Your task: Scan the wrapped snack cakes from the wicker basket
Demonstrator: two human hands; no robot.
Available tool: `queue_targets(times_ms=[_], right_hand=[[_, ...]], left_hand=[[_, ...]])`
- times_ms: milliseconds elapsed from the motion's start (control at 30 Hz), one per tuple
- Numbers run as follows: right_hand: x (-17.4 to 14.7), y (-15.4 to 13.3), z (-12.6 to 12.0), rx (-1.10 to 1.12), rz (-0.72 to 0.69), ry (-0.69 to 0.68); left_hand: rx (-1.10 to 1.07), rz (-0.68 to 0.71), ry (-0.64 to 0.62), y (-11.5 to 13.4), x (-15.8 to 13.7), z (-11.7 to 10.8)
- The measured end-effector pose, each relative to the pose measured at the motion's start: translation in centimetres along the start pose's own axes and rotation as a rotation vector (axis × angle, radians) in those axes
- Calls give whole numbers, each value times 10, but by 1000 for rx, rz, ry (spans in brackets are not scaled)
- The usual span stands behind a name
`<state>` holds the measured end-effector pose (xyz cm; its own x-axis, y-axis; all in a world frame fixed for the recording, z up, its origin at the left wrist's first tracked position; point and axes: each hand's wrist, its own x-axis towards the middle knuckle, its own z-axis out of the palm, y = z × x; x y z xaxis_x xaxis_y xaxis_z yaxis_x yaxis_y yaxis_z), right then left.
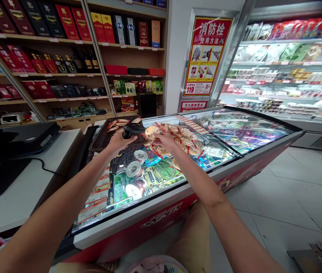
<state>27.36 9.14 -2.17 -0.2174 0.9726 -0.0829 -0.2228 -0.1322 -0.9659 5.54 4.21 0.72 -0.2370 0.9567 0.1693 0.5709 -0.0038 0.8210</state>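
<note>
My left hand (119,140) is wrapped round the handle of a black handheld barcode scanner (134,128), its head pointing right. Just right of it, my right hand (165,140) grips a clear-wrapped round pastry (152,131) by its edge. Beneath and beyond that hand, a heap of similar wrapped pastries (182,136) with red ties lies on the freezer's glass top. A dark brown woven basket (100,140) sits behind my left hand, with several wrapped pastries (121,123) in it.
The chest freezer (161,206) stands directly before me, with tubs and bags under its glass. At left is a white counter (55,151) with a black device (18,140) and cable. Shelves of boxes (72,17) line the back; a refrigerated display (286,72) stands at right.
</note>
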Motion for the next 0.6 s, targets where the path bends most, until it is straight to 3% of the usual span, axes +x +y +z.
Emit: queue_targets(times_ms=[400,600], right_hand=[[2,7,-2,-10,-34,9],[18,9,1,-35,-11,41]], left_hand=[[-22,-27,-11,-12,7,-2],[-46,-64,-14,-19,10,-7]])
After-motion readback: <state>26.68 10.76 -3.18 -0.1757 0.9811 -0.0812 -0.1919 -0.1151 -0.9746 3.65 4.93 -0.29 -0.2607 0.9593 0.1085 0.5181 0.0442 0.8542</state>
